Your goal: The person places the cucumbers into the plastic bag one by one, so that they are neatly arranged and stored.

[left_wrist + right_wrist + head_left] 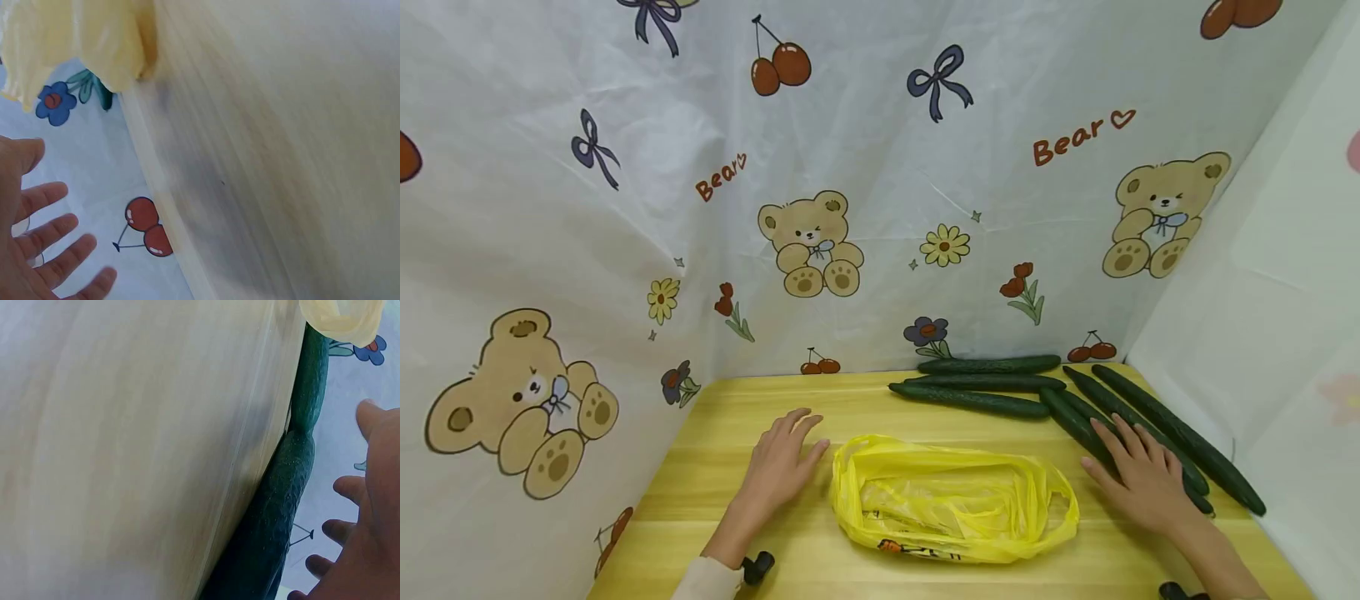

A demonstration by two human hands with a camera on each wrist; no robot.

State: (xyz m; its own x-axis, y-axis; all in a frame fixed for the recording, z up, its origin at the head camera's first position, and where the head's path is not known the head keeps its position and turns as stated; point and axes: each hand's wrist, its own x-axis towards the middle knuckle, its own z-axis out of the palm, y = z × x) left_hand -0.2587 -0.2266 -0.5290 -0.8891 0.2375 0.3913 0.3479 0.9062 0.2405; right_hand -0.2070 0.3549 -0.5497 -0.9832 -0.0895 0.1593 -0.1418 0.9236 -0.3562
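A yellow plastic bag (955,529) lies on the table with its mouth spread wide and one handle loop at its right. To its left, my left hand (778,467) is held with fingers apart and nothing in them; the left wrist view also shows that hand (37,225) with loose, spread fingers. My right hand (1142,479) reaches over a group of long dark green cucumbers (1187,437) right of the bag, covering part of them. Its fingers are spread and not wrapped round any cucumber. In the right wrist view a cucumber (269,500) passes beside the fingers (350,487).
Several more cucumbers (973,400) lie crosswise at the back of the wooden table (760,400). A white cloth (880,325) printed with bears, bows and flowers rises behind the table and along its sides.
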